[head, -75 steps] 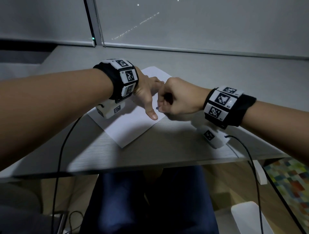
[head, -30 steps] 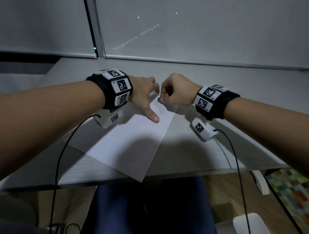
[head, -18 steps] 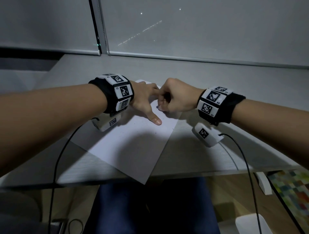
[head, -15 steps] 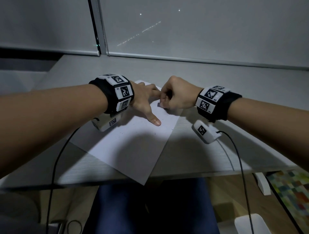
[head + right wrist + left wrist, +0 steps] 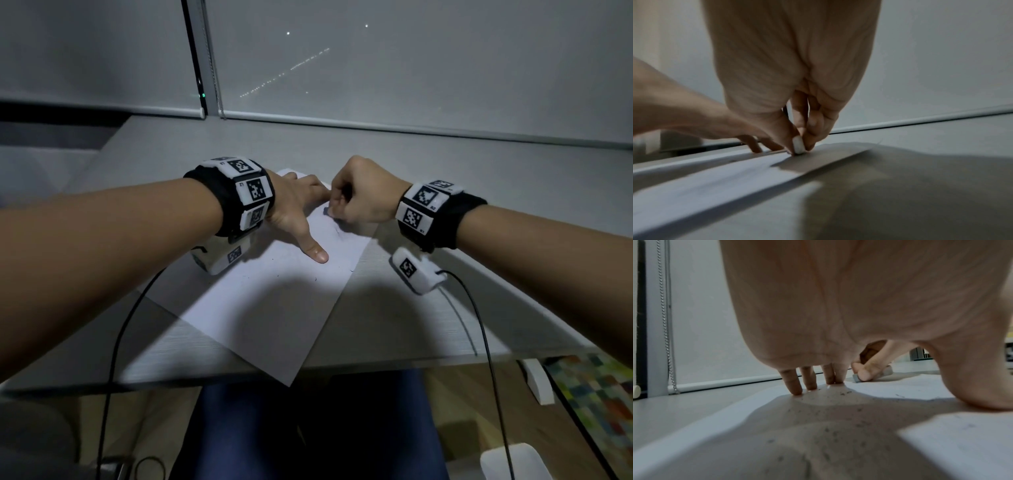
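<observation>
We wear a black left wristband [image 5: 219, 205] and a black right wristband [image 5: 469, 219], each carrying white tiles [image 5: 255, 190] printed with black square codes, a white box [image 5: 224, 258] underneath trailing a black cable [image 5: 117, 342], plus dark blue trousers [image 5: 246, 431].

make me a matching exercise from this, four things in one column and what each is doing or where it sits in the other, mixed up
Things:
1. left hand
2. right hand
3. eraser
4. sheet of paper

States:
A. lies on the desk, its near corner past the edge
B. pinched between fingertips, its end down on the sheet
C. fingers straight and spread, pressing the sheet down
D. fingers curled, pinching a small block

Pairs: 1-C, 2-D, 3-B, 4-A
</observation>
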The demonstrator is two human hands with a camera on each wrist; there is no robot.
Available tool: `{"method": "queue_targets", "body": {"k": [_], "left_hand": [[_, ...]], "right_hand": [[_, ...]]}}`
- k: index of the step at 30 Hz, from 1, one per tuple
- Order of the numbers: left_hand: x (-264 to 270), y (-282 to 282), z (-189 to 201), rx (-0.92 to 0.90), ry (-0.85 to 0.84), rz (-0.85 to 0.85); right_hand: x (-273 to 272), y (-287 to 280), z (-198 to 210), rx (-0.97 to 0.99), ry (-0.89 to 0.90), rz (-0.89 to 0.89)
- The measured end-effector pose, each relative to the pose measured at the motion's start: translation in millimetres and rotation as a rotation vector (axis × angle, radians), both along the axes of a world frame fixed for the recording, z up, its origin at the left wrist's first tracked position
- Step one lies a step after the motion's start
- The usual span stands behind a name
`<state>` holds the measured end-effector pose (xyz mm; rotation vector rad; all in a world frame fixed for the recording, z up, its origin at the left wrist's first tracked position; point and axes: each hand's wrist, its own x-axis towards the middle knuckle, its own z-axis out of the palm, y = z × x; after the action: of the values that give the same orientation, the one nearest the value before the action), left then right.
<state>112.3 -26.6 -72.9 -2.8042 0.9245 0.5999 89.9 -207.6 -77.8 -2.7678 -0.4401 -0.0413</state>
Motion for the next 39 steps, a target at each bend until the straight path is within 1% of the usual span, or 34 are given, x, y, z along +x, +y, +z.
{"method": "queue_targets", "body": {"k": [3, 5, 8, 10, 14, 16, 18, 22, 24, 27, 28, 29, 31, 34, 36, 39], "left_hand": [[0, 0, 0, 0.019, 0.013, 0.023], [-1, -1, 1, 0.022, 0.015, 0.032], [-1, -1, 1, 0.014, 0.000, 0.013], [-1, -1, 0, -0.001, 0.008, 0.014], [-2, -2, 3, 0.028, 0.016, 0.038], [-2, -3, 4, 0.039, 0.016, 0.039], [-3, -4, 5, 0.050, 0.015, 0.031], [-4, -4, 4, 0.053, -0.007, 0.025], [-4, -5, 4, 0.056, 0.000, 0.027], [-6, -6, 6, 0.069, 0.013, 0.063], [-6, -6, 7, 0.073, 0.008, 0.072], [-7, -7, 7, 0.074, 0.004, 0.071], [-7, -7, 7, 0.077, -0.019, 0.038], [-6, -7, 6, 0.054, -0.032, 0.006], [-8, -7, 8, 0.064, -0.009, 0.012], [-11, -8, 12, 0.090, 0.014, 0.029]], "right_hand": [[11, -8, 0, -0.011, -0.036, -0.084], [7, -4, -1, -0.022, -0.037, -0.056], [-7, 4, -2, -0.030, 0.015, 0.042], [-7, 4, 0, -0.032, 0.038, 0.051], [13, -6, 2, -0.039, -0.020, -0.071], [13, -5, 1, -0.060, -0.028, -0.091], [5, 2, 0, -0.053, -0.028, -0.044], [-10, 15, 1, -0.043, 0.054, 0.085], [-4, 10, 3, -0.044, 0.032, 0.050], [8, -7, 5, -0.055, -0.001, -0.070], [8, -9, 5, -0.063, -0.008, -0.084], [4, -8, 5, -0.069, -0.009, -0.074], [-7, -1, 3, -0.063, 0.001, 0.003], [-26, 6, 2, -0.043, 0.066, 0.120], [-23, -2, 0, -0.034, 0.052, 0.098], [-7, -17, 0, -0.037, 0.008, -0.040]]}}
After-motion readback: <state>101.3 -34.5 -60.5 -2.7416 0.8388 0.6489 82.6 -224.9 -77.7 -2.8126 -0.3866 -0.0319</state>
